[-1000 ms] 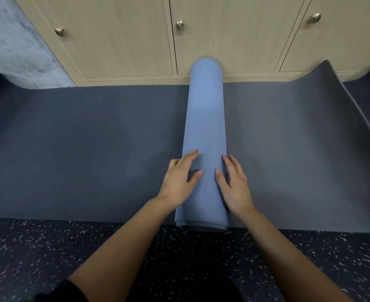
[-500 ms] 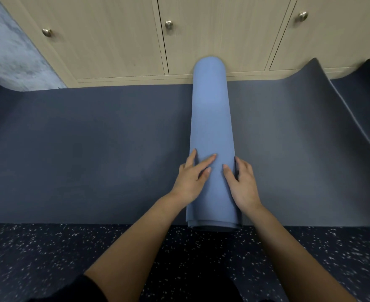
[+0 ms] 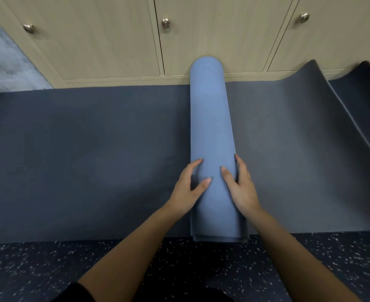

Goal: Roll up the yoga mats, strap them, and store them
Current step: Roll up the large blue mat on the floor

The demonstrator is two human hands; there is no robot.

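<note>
Head cam: the blue roll lies dead centre, long axis running 12 to 6 o'clock. Its far end butts the cabinet base, and its near end sits at the mat's front edge by the speckled floor.

Both hands are on the near third of the roll, set apart w/ the roll between them. The left hand cups the roll's 9 o'clock flank, fingers curled round it and thumb lying on top. The right hand clamps the 3 o'clock flank, thumb on top and fingers wrapped over the side.

Half a sec ago both hands lay flatter on top, fingers pointing toward 12, nearly touching. They've since slid outward and down onto the sides. The roll itself sits approx where it was.

The dark grey mat spreads flat under the roll, out to 9 and 3 o'clock. Its far corner at approx 2 o'clock curls up.

A second dark mat humps up beyond that, at the frame's edge.

Pale wood cabinet doors w/ round metal knobs fill the 12 o'clock side. A grey wall shows at 10 o'clock.
</note>
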